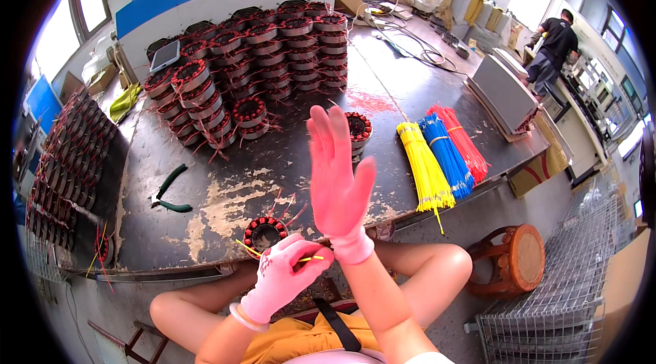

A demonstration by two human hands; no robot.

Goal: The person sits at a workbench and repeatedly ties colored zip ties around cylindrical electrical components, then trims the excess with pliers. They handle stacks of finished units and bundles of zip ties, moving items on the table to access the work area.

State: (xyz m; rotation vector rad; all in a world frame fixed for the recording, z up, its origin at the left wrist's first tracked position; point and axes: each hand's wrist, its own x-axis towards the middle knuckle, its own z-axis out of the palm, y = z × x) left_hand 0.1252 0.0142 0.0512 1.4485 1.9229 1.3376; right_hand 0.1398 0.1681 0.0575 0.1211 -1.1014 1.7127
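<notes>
Both my hands wear pink gloves. My left hand (287, 275) is closed around a thin yellow wire (311, 259), low over the table's front edge. A second bit of yellow shows on the far side of that glove. My right hand (336, 183) is raised, palm showing, with the fingers stretched up and the thumb out; it holds nothing. Just beyond my left hand, a motor stator (265, 231) with a dark ring and red windings lies at the table edge, its loose red leads sticking up. Another stator (358, 130) stands partly hidden behind my right hand.
Stacked stators (266, 49) fill the back left, a phone (165, 56) on top. Green-handled pliers (167, 190) lie at left. Yellow (425, 166), blue (447, 152) and red (461, 138) wire bundles lie at right. A wooden stool (526, 258) and wire cage (547, 302) stand below. A person works far right.
</notes>
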